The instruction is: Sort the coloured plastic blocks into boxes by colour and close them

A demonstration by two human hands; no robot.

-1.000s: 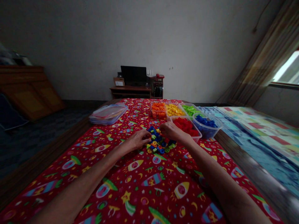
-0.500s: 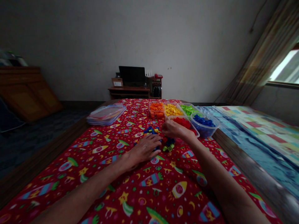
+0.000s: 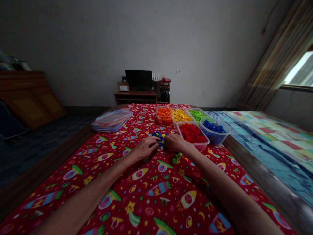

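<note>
A small pile of mixed coloured bricks (image 3: pixel 159 136) lies on the red rocket-print cloth (image 3: pixel 156 192), mostly hidden by my hands. My left hand (image 3: pixel 144 147) rests on the pile's left side with fingers curled over bricks. My right hand (image 3: pixel 175 142) is closed on the pile's right side; what it grips is hidden. A few loose green and red bricks (image 3: pixel 176 158) lie just below my right wrist. Behind stand clear tubs of red bricks (image 3: pixel 193 133), blue bricks (image 3: pixel 214 129), orange bricks (image 3: pixel 164 114), yellow bricks (image 3: pixel 181 115) and green bricks (image 3: pixel 198 115).
A stack of clear tub lids (image 3: pixel 111 119) sits at the cloth's far left. A patchwork blue mat (image 3: pixel 264 143) lies to the right past the wooden edge. A low desk with a monitor (image 3: pixel 140 85) stands at the back wall. A curtained window (image 3: pixel 295 71) is at right.
My left hand drew back from the middle of the pile to its left side. My right hand came down from the red tub onto the pile. The two hands now meet.
</note>
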